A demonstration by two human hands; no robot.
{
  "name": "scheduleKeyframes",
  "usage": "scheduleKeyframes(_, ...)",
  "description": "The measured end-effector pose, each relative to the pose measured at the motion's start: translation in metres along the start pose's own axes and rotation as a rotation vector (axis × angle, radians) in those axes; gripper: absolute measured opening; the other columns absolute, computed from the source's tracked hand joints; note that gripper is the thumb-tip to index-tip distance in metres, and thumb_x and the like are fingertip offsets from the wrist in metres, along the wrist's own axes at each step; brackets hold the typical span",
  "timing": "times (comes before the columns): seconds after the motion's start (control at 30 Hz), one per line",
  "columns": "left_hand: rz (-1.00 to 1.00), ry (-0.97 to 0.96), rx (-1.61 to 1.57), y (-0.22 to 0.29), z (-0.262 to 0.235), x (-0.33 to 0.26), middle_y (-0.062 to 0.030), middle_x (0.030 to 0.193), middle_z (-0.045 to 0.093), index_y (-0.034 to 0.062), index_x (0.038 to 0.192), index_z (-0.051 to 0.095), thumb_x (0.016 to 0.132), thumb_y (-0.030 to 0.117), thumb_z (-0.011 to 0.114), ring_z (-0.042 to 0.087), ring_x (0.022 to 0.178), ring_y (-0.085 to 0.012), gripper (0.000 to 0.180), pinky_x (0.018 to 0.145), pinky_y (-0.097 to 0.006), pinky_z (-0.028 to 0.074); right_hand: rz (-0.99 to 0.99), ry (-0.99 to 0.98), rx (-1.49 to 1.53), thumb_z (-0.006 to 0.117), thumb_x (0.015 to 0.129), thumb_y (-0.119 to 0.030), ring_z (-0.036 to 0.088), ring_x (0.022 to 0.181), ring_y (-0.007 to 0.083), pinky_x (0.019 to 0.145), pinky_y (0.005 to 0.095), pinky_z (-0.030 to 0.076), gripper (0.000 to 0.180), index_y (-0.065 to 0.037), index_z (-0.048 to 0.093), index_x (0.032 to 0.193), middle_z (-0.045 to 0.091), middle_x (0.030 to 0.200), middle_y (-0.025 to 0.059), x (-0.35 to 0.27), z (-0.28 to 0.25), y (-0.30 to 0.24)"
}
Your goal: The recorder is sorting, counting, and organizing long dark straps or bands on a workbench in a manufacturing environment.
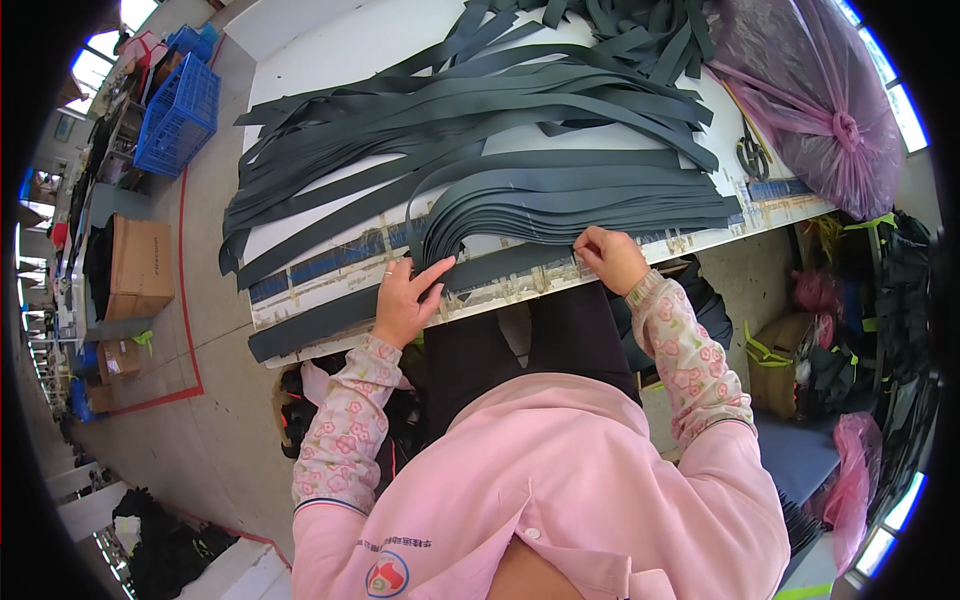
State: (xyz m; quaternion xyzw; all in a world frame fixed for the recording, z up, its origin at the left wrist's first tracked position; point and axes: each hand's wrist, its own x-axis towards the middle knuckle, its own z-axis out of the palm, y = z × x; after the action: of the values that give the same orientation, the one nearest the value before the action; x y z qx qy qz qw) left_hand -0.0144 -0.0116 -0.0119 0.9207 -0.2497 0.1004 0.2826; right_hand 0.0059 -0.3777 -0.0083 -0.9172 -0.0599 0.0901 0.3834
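Dark grey-green flat strips of webbing lie along the front of a white table. A neat stack of strips (pixel 580 205) is layered in front of me, its left end curving down. One single strip (pixel 320 322) runs along the table's near edge, below the stack. My left hand (pixel 405 302) rests on this strip near the stack's curved end, fingers spread apart. Farther right, my right hand (pixel 612 260) has its thumb and fingers pinched together at the strip's right part, by the stack's near side. The fingertips hide the exact contact there.
Looser strips (pixel 400 125) spread over the table behind the stack, with a tangled pile (pixel 650 35) at the far side. Scissors (pixel 752 155) lie at the right, beside a tied pink plastic bag (pixel 815 90). A blue crate (pixel 180 118) and a cardboard box (pixel 140 268) stand left.
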Motion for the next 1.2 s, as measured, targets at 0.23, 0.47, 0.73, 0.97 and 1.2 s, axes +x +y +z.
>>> scheduleKeyframes(0.23, 0.020, 0.019, -0.010, -0.001, 0.000, 0.001, -0.0110, 0.085, 0.049, 0.0289, 0.127, 0.068, 0.081, 0.012, 0.070, 0.048, 0.078, -0.0299, 0.049, 0.068, -0.040, 0.043, -0.020, 0.046, -0.089, 0.064, 0.087, -0.012, 0.070, 0.076, 0.0324, 0.072, 0.0389, 0.055, 0.011, -0.004, 0.069, 0.093, 0.071, 0.080, 0.0159, 0.002, 0.003, -0.003)
scheduleKeyframes(0.47, -0.009, 0.016, -0.021, -0.003, -0.001, -0.001, -0.0113, 0.084, 0.049, 0.0290, 0.127, 0.069, 0.081, 0.012, 0.070, 0.048, 0.079, -0.0301, 0.049, 0.068, -0.041, 0.044, 0.109, -0.093, 0.306, 0.064, 0.089, -0.007, 0.067, 0.066, 0.0137, 0.063, 0.0282, 0.053, 0.010, 0.002, 0.068, 0.092, 0.069, 0.073, 0.0079, 0.013, -0.002, -0.016)
scheduleKeyframes(0.73, -0.015, 0.021, -0.060, -0.004, 0.003, 0.001, -0.0127, 0.085, 0.046, 0.0304, 0.129, 0.067, 0.081, 0.014, 0.071, 0.049, 0.082, -0.0312, 0.052, 0.072, -0.042, 0.044, -0.092, -0.114, 0.360, 0.066, 0.089, -0.009, 0.069, 0.067, 0.0204, 0.063, 0.0325, 0.053, 0.008, -0.002, 0.068, 0.092, 0.069, 0.074, 0.0112, 0.012, 0.102, -0.091)
scheduleKeyframes(0.97, -0.026, 0.035, -0.110, -0.010, 0.005, -0.004, -0.0110, 0.081, 0.043, 0.0316, 0.130, 0.067, 0.082, 0.015, 0.068, 0.044, 0.078, -0.0294, 0.051, 0.072, -0.040, 0.040, -0.229, -0.007, 0.162, 0.067, 0.087, -0.009, 0.071, 0.064, 0.0250, 0.062, 0.0346, 0.055, 0.008, -0.001, 0.069, 0.089, 0.069, 0.070, 0.0139, 0.017, 0.140, -0.114)
scheduleKeyframes(1.2, -0.013, 0.037, -0.108, -0.009, 0.006, -0.002, -0.0110, 0.080, 0.042, 0.0316, 0.130, 0.066, 0.083, 0.015, 0.066, 0.044, 0.077, -0.0296, 0.050, 0.072, -0.040, 0.041, -0.114, -0.068, 0.039, 0.067, 0.087, -0.017, 0.066, 0.071, 0.0342, 0.081, 0.0442, 0.045, 0.010, -0.008, 0.069, 0.088, 0.070, 0.073, 0.0112, 0.019, 0.141, -0.119)
